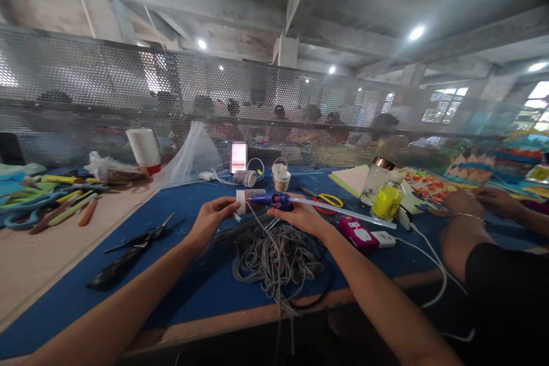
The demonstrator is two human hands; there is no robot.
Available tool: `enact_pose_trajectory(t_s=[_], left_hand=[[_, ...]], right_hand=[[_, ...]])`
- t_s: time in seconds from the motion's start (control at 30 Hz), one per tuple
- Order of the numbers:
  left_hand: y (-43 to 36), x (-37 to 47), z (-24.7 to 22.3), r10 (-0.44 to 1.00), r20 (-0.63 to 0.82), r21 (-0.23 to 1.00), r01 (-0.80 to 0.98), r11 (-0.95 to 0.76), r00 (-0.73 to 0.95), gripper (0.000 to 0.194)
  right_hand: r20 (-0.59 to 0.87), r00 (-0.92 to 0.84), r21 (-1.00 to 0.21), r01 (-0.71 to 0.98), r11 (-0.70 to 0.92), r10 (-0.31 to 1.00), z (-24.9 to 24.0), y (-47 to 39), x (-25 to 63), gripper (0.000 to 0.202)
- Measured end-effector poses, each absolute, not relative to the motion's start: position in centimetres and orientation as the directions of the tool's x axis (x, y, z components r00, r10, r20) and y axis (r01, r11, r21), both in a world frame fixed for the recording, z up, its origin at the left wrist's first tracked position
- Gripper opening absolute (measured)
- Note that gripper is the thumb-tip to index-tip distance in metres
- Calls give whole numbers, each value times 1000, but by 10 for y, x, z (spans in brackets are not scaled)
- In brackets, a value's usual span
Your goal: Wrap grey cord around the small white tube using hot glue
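Observation:
My left hand (214, 211) is closed around a small paper cup (241, 202) lying on its side, its white end facing left and grey cord wound about its wall. In my right hand (302, 216) is a blue hot glue gun (271, 200), its nozzle pointing left against or very near the cup. A long translucent glue stick (347, 214) juts out of its rear. Below both hands a loose heap of grey cord (278, 263) lies on the blue mat (180, 286), with one strand running up to the cup. The exact contact at the nozzle is too small to make out.
Pliers (146, 240) lie left, yellow-handled scissors (330, 201) right. Behind stand a cord-wrapped cup (244, 178), a small basket (281, 178) and a lit phone (239, 157). A jar (388, 200), a pink power bank (358, 233) and a co-worker's arm (463, 240) are right.

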State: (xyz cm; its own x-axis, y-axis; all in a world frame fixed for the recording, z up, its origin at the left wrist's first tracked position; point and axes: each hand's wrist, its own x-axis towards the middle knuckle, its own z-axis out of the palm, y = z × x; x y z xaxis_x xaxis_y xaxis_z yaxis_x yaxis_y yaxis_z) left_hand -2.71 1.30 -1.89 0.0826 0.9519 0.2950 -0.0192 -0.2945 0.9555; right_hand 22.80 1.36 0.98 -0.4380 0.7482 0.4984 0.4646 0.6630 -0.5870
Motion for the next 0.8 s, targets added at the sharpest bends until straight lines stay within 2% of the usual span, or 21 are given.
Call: enact_pose_trajectory(t_s=[0.8], left_hand=[[12, -25, -18, 948, 307, 950, 27, -310, 81, 27]], right_hand=[[514, -459, -539, 485, 689, 725, 9, 14, 228, 38]])
